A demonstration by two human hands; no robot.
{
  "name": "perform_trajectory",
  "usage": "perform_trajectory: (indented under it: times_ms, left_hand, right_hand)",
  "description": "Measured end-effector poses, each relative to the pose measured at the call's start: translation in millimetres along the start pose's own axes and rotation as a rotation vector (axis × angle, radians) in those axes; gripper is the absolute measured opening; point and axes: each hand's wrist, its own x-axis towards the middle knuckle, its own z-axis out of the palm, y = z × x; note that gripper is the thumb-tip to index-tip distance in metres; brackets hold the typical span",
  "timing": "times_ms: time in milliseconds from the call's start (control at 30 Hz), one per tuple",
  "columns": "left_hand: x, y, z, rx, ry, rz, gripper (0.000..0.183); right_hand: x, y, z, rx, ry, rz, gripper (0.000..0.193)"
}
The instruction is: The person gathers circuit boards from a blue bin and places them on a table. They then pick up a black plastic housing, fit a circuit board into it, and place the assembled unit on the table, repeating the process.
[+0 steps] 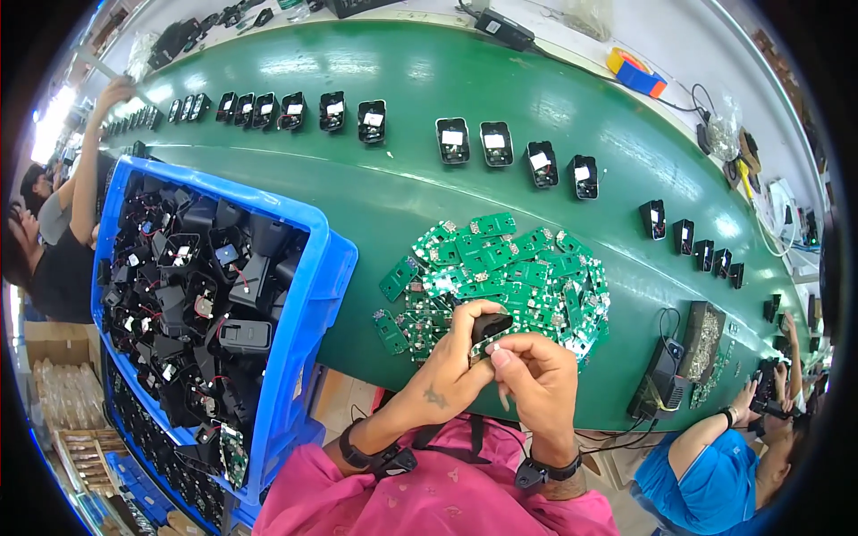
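My left hand is closed round a small black plastic housing, held up over the bench near its front edge. Against the lower side of the housing, my right hand pinches with thumb and fingertips. A small pale bit shows at that pinch, but what it is cannot be made out. Just beyond both hands lies a heap of green circuit boards, partly hidden by them. To the left stands a blue crate filled with black housings, some with thin wires and white connectors.
Black housings with white labels stand in a spaced row across the green bench. At right are a black power unit with cables and a grey box of small parts. A co-worker in blue sits at right; others work at left.
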Motion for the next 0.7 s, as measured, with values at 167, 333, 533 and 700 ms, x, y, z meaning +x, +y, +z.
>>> perform_trajectory:
  times_ms: [167, 333, 533, 700]
  left_hand:
    - [-2.7, 1.2, -2.0, 0.042, 0.052, 0.112, 0.054]
    - [-3.9, 13.7, -12.6, 0.23, 0.005, 0.2, 0.053]
    - [-7.7, 22.7, -18.4, 0.206, -0.16, 0.163, 0.055]
    - [-7.4, 23.1, -14.2, 0.246, -0.176, 0.19, 0.054]
  right_hand:
    - [0.9, 3.3, 1.0, -0.54, 0.14, -0.478, 0.003]
    - [6.2, -25.9, -6.9, -0.764, -0.101, -0.505, 0.006]
    - [10.6, -35.0, -21.0, -0.708, -0.312, -0.419, 0.005]
    - [9.2, -43.1, -21.9, -0.698, -0.331, -0.294, 0.005]
